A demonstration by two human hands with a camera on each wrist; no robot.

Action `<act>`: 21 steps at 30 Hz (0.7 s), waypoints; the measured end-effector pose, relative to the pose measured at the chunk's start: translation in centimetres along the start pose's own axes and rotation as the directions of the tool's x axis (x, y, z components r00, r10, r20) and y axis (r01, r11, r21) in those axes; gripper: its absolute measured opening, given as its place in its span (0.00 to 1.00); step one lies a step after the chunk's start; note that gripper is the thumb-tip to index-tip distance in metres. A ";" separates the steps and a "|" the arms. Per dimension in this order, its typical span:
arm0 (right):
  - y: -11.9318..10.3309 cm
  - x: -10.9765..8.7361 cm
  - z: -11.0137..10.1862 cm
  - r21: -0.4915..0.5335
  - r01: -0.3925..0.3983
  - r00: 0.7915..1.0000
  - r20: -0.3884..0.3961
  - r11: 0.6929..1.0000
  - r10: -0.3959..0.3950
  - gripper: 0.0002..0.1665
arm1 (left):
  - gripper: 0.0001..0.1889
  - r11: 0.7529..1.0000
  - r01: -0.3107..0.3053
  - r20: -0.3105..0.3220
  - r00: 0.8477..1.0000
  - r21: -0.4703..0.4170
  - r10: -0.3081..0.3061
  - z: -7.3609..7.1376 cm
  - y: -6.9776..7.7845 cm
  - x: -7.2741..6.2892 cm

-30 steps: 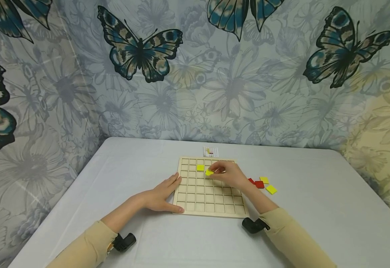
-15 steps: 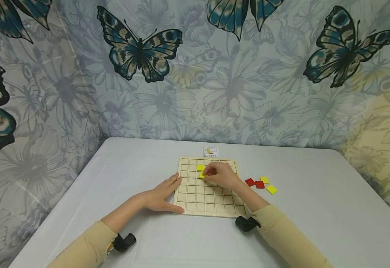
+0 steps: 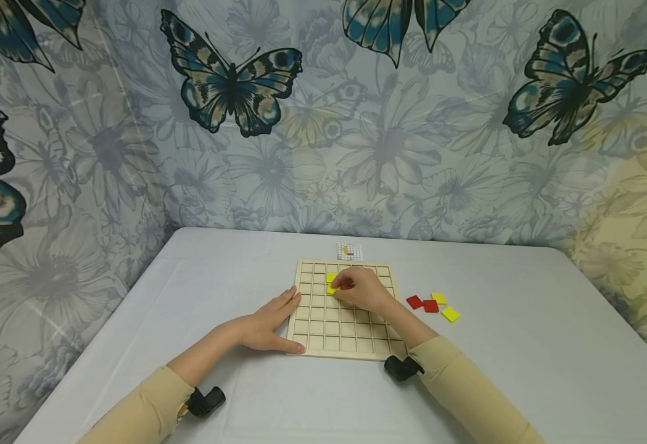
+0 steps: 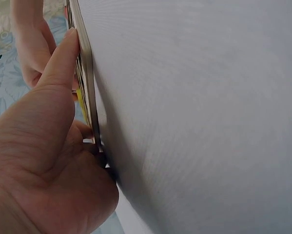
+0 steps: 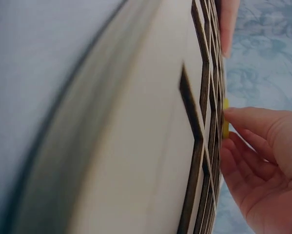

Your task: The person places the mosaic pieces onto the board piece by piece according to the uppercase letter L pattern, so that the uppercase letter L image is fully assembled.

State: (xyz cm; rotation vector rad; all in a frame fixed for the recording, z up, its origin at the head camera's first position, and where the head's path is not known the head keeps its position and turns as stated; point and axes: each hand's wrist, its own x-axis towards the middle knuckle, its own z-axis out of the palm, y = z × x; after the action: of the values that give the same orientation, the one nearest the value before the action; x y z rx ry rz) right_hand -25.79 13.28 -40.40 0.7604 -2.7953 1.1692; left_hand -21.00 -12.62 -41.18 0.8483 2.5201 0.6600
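Note:
A pale wooden grid board lies flat on the white table. My left hand steadies it, fingers stretched along its left edge and thumb at the near left corner; the left wrist view shows the thumb against the rim. Over the board's upper part, my right hand pinches a yellow square tile between thumb and fingertips. Seen from the right wrist, this tile is right at the grid surface. Directly behind it, another yellow tile sits in a cell, partly covered by the fingers.
Right of the board lie two red tiles and two yellow tiles. A small printed grid card lies beyond the board's far edge. Patterned butterfly cloth hangs behind the table.
My right hand has moved left with its yellow tile, bringing it down to the cell just in front of the other yellow tile. The left hand has stayed put.

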 end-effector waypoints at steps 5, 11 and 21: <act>0.2 0.2 0.1 -0.003 0.001 1.000 0.014 1.000 -0.001 0.05 | 0.57 1.000 -0.001 -0.001 1.000 0.000 0.001 0.0 0.0 0.0; 0.5 0.4 0.2 -0.015 -0.053 0.998 0.024 0.998 0.053 0.06 | 0.58 1.000 -0.002 0.006 1.000 0.000 0.002 -0.1 0.0 -0.1; 0.4 0.3 0.1 -0.007 -0.038 0.999 0.021 0.999 0.038 0.05 | 0.58 1.000 -0.003 0.004 1.000 -0.001 0.003 0.0 0.0 0.0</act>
State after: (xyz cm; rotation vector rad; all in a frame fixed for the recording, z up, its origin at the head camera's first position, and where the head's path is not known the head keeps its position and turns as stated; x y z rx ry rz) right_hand -26.17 13.30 -40.68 0.7273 -2.8418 1.1631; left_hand -21.01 -12.65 -41.20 0.8526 2.5151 0.6605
